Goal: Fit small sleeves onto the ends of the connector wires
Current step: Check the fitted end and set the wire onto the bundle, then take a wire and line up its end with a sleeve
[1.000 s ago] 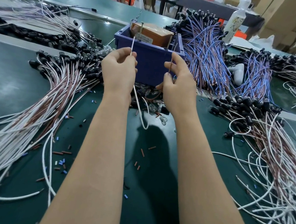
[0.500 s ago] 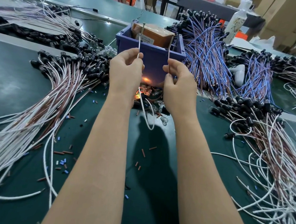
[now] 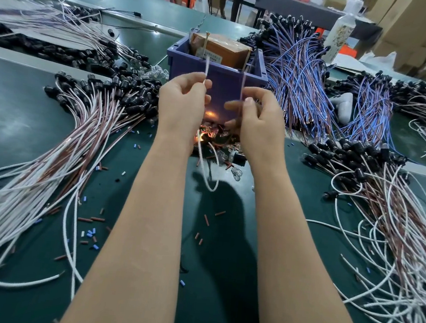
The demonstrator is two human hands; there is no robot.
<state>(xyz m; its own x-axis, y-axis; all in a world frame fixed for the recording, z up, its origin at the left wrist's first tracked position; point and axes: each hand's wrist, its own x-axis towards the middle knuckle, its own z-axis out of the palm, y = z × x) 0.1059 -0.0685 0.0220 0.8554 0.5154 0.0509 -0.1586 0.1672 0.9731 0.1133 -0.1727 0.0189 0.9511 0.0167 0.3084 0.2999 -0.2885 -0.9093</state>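
We have the left hand (image 3: pixel 181 105) pinching the white wire (image 3: pixel 206 68) tight between thumb and forefinger; the free end stands straight up out of the pinch. Below that pinch the wire drops past the wrist and hangs in a loop between the 2 forearms. The right hand (image 3: pixel 259 126) has fingers curled, pinching a thin dark wire (image 3: pixel 242 85) that also runs upright out of the grip; it's blurred, so we can't read its tip. Hands sit level, near each other, not touching, raised off the mat (image 3: pixel 14 119). We can't tell if a sleeve is in either pinch: too small. Loose sleeves (image 3: pixel 90 233), red-brown and blue, lie scattered on the mat below the hands, most left of the left forearm, a few between the forearms. Just behind both pinches: blue bin (image 3: pixel 176 60) with a brown box (image 3: pixel 226 51) inside. Directly under the hands: a heap of small glass bulbs (image 3: pixel 236 173), orange glow (image 3: pixel 200 137) in it. Bundles with black connectors fan out on the mat: left bundle (image 3: pixel 83 132) left of the left hand, right bundle (image 3: pixel 385 211) right of the right hand, blue bundle (image 3: pixel 302 78) behind and right of the right grip.
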